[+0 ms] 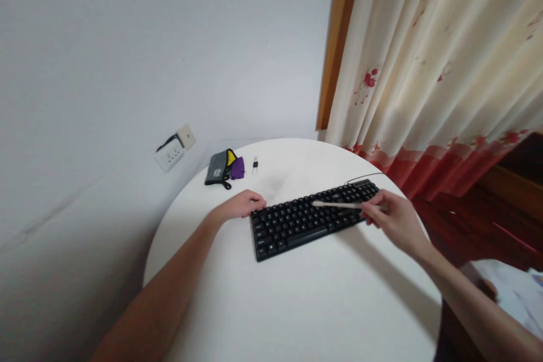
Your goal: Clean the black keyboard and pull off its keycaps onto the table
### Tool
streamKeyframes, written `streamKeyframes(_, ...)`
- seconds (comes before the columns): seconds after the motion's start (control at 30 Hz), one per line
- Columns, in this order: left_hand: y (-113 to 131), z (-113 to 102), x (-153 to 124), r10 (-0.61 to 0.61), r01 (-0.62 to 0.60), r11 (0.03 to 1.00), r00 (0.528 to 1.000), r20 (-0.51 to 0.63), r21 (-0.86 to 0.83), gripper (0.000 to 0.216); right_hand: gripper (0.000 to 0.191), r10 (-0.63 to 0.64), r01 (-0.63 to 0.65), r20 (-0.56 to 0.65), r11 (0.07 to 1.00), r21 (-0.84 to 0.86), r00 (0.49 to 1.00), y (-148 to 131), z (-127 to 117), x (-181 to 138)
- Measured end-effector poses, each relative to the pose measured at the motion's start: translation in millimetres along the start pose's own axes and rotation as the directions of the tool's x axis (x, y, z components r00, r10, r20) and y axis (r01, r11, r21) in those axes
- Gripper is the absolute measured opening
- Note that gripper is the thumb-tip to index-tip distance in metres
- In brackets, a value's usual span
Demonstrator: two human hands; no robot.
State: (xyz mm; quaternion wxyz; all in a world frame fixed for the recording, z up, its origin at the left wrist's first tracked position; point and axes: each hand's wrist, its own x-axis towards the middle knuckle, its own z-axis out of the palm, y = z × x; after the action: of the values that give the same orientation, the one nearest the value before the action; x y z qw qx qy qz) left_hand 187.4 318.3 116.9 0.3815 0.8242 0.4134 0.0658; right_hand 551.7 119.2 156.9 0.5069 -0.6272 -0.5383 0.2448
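A black keyboard (292,223) lies at a slant on the white round table (271,305). At its upper left corner my left hand (244,203) is closed, with curled fingers gripping the edge. Between the fingers of my right hand (392,218), over the keyboard's right part, is a long pale stick (339,205) with a rounded white tip. The stick points left, its tip over the upper middle keys. Whether the tip touches the keys I cannot tell.
Behind my left hand lie a grey pouch (218,167) with yellow lining, a purple cloth piece (237,168) and a small black tool with wire prongs (255,164). The keyboard's cable (365,176) runs off at the back right. A wall socket (169,154) and curtain (399,68) border the table.
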Motion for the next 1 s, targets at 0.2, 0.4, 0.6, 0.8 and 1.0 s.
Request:
streamKeyframes(0.2, 0.0, 2.2, -0.1, -0.001, 0.001, 0.999, 1.000, 0.000, -0.034, 0.047, 0.022, -0.153, 0.122, 0.408, 0.987, 0.103, 0.900, -16.3, 77.2, -56.8)
streamKeyframes(0.4, -0.1, 2.8, 0.3, 0.009, -0.009, 0.999, 1.000, 0.009, -0.049, 0.047, 0.022, -0.194, 0.188, 0.414, 0.981, 0.055, 0.889, -1.1, 103.6, -64.5)
streamKeyframes(0.6, 1.0, 3.1, 0.0, 0.015, -0.014, 0.998, 1.000, 0.010, -0.059, 0.047, 0.021, -0.252, 0.309, 0.371, 0.945, -0.103, 0.894, 16.2, 113.9, -78.3)
streamKeyframes(0.8, 6.3, 1.0, -4.3, 0.027, -0.026, 0.998, 0.999, 0.017, -0.050, 0.050, 0.020, -0.284, 0.358, 0.291, 0.902, -0.242, 0.913, 24.1, 109.9, -81.0)
streamKeyframes(1.0, 8.3, -2.5, -9.4, 0.038, -0.035, 0.998, 0.999, 0.039, -0.058, 0.059, 0.016, -0.319, 0.424, 0.334, 0.848, -0.317, 0.887, 31.6, 100.6, -77.2)
